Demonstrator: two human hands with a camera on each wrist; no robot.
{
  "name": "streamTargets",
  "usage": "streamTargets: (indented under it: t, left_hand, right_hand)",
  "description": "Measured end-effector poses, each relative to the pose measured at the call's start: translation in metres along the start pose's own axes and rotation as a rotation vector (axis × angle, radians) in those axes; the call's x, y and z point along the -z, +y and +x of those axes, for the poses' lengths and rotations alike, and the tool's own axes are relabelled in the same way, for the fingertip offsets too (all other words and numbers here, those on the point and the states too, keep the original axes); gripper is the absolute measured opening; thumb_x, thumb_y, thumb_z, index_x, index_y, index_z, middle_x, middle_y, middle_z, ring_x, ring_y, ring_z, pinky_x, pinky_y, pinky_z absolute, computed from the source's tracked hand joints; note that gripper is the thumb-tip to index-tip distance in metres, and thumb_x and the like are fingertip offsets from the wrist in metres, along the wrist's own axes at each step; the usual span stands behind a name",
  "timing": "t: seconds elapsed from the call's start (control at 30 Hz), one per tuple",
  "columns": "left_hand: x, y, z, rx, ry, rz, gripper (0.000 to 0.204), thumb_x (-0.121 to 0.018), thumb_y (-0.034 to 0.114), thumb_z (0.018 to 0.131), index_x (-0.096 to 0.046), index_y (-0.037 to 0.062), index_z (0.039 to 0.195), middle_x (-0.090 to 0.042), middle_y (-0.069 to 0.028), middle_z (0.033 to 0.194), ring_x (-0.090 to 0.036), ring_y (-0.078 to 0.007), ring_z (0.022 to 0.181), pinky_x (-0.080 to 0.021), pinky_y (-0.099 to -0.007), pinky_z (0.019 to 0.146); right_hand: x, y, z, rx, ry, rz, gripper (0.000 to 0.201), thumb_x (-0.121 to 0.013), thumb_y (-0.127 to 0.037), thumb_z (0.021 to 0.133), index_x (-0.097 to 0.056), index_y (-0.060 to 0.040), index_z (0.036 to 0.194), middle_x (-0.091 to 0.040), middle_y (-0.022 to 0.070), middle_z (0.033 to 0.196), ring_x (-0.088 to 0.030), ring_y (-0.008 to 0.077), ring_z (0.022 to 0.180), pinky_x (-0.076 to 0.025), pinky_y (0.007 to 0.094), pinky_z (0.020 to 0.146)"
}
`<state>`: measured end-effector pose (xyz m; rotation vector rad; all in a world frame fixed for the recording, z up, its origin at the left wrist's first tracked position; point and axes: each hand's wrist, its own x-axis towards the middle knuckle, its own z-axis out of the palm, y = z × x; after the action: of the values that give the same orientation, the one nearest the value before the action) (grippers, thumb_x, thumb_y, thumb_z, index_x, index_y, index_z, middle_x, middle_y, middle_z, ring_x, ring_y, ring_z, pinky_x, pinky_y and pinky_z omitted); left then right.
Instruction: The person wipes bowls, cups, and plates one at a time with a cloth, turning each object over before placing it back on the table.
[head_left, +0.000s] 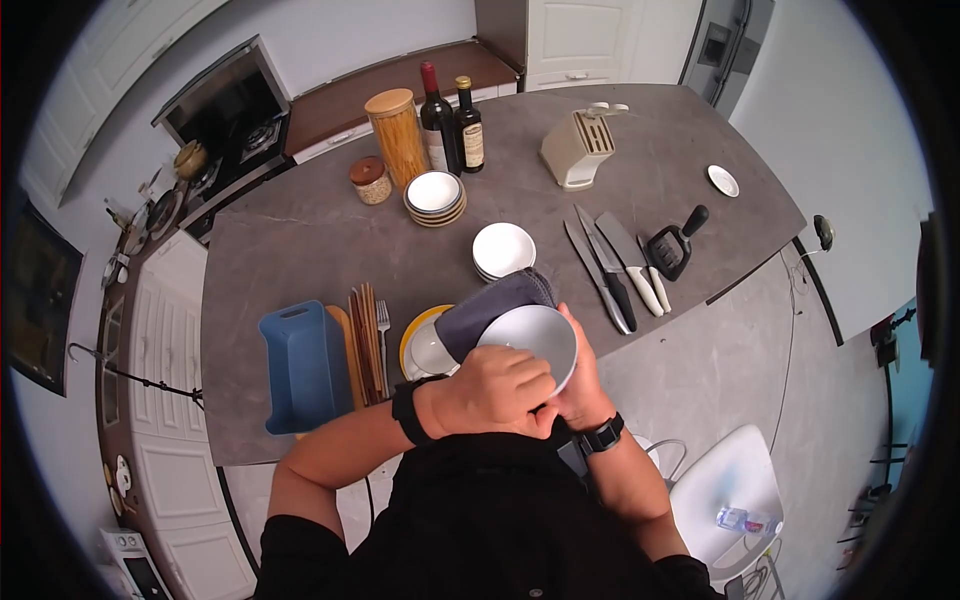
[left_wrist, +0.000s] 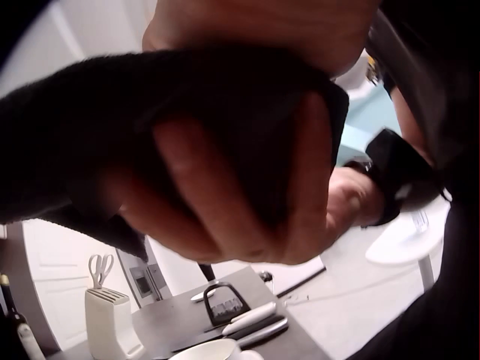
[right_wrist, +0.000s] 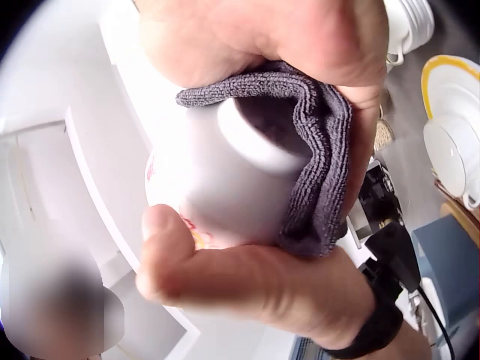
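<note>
Both hands are at a white bowl near the body. Curled over the near rim, my left hand has its fingers inside and its thumb on the outer wall, seen in the right wrist view. My right hand is at the bowl's right side and underneath, gripping a dark grey cloth. In the right wrist view the folded cloth presses round the foot of the tilted bowl, whose outer wall has small floral marks. The left wrist view shows fingers around the cloth; the left fingertips are hidden there.
Stacked white bowls stand beyond the cloth. To the left are a yellow-rimmed plate, fork, chopsticks and blue bin. Knives and a black-handled grater lie right. Bottles, jars and knife block stand farther back.
</note>
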<state>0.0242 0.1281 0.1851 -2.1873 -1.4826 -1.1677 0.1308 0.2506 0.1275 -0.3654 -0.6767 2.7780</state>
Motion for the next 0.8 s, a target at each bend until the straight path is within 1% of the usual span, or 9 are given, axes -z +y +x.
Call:
streamTargets:
  t: [0.1, 0.2, 0.33, 0.43, 0.47, 0.5, 0.63, 0.7, 0.8]
  left_hand:
    - [-0.004, -0.009, -0.009, -0.216, -0.093, 0.134, 0.028, -0.074, 0.016, 0.069, -0.046, 0.0113, 0.068, -0.045, -0.0015, 0.071, -0.046, -0.0159, 0.059, -0.036, -0.0299, 0.051]
    - [-0.007, -0.022, -0.016, -0.327, -0.143, 0.266, 0.027, -0.073, 0.019, 0.072, -0.047, 0.0117, 0.068, -0.045, -0.0009, 0.073, -0.048, -0.0153, 0.064, -0.036, -0.0301, 0.053]
    - [-0.003, -0.036, -0.016, -0.349, -0.209, 0.343, 0.027, -0.074, 0.026, 0.071, -0.05, 0.0136, 0.072, -0.046, -0.0002, 0.075, -0.048, -0.0154, 0.066, -0.036, -0.0304, 0.055]
    - [0.001, -0.051, -0.017, -0.287, -0.203, 0.374, 0.027, -0.074, 0.027, 0.069, -0.05, 0.0141, 0.072, -0.044, -0.0006, 0.074, -0.049, -0.0157, 0.066, -0.037, -0.0304, 0.055]
    - [0.004, -0.057, -0.016, -0.262, -0.194, 0.371, 0.028, -0.074, 0.026, 0.069, -0.05, 0.0141, 0.072, -0.044, -0.0007, 0.074, -0.05, -0.0158, 0.066, -0.037, -0.0304, 0.055]
    - [0.008, -0.06, -0.016, -0.227, -0.216, 0.37, 0.024, -0.073, 0.023, 0.072, -0.051, 0.0138, 0.072, -0.045, -0.0021, 0.073, -0.052, -0.0171, 0.066, -0.044, -0.0327, 0.055]
    - [0.013, -0.069, -0.009, -0.105, -0.168, 0.268, 0.024, -0.074, 0.016, 0.068, -0.05, 0.0128, 0.071, -0.045, -0.003, 0.072, -0.053, -0.0193, 0.063, -0.044, -0.0335, 0.053]
    - [0.017, -0.075, -0.004, -0.056, -0.137, 0.254, 0.025, -0.074, 0.013, 0.066, -0.05, 0.0117, 0.071, -0.046, -0.0039, 0.072, -0.054, -0.021, 0.063, -0.046, -0.035, 0.053]
    - [0.023, -0.119, -0.01, 0.096, -0.077, 0.246, 0.025, -0.075, 0.013, 0.067, -0.051, 0.0096, 0.073, -0.045, -0.0065, 0.072, -0.055, -0.0247, 0.062, -0.045, -0.0386, 0.052]
  right_hand:
    - [0.006, 0.001, 0.001, -0.044, -0.013, 0.045, 0.046, -0.045, -0.046, 0.111, -0.061, -0.0061, 0.129, -0.07, 0.0105, 0.12, -0.069, 0.0231, 0.107, -0.056, 0.0384, 0.094]
    - [0.014, 0.007, 0.004, -0.005, 0.044, 0.059, 0.045, -0.044, -0.044, 0.111, -0.061, -0.0062, 0.129, -0.07, 0.0104, 0.122, -0.069, 0.0234, 0.106, -0.056, 0.039, 0.094]
    - [0.013, 0.013, 0.003, 0.072, 0.195, -0.006, 0.044, -0.045, -0.04, 0.112, -0.06, -0.004, 0.131, -0.069, 0.0103, 0.124, -0.069, 0.0219, 0.105, -0.057, 0.0373, 0.093]
    - [0.014, 0.011, -0.002, 0.053, 0.252, -0.155, 0.04, -0.05, -0.035, 0.111, -0.063, -0.0011, 0.128, -0.07, 0.0093, 0.12, -0.069, 0.0182, 0.104, -0.056, 0.0338, 0.091]
    - [0.015, 0.01, -0.003, 0.08, 0.23, -0.192, 0.035, -0.052, -0.031, 0.11, -0.064, -0.0013, 0.124, -0.071, 0.0083, 0.116, -0.069, 0.0172, 0.101, -0.056, 0.0332, 0.089]
    - [0.016, 0.008, -0.003, 0.107, 0.208, -0.228, 0.031, -0.054, -0.028, 0.109, -0.066, -0.0015, 0.119, -0.071, 0.0072, 0.111, -0.069, 0.0162, 0.099, -0.056, 0.0326, 0.086]
    - [0.011, 0.007, 0.002, 0.196, 0.225, -0.277, 0.02, -0.061, -0.021, 0.105, -0.07, -0.0029, 0.107, -0.071, 0.004, 0.101, -0.067, 0.0119, 0.089, -0.054, 0.0295, 0.08]
    - [0.026, 0.004, 0.007, 0.262, 0.263, -0.301, 0.02, -0.063, -0.022, 0.105, -0.07, -0.0036, 0.103, -0.071, 0.0031, 0.099, -0.066, 0.0109, 0.087, -0.054, 0.0291, 0.079]
    - [0.04, -0.014, 0.009, 0.427, 0.387, -0.341, 0.021, -0.064, -0.022, 0.104, -0.069, -0.0068, 0.091, -0.07, 0.0, 0.092, -0.065, 0.0089, 0.084, -0.052, 0.0264, 0.077]
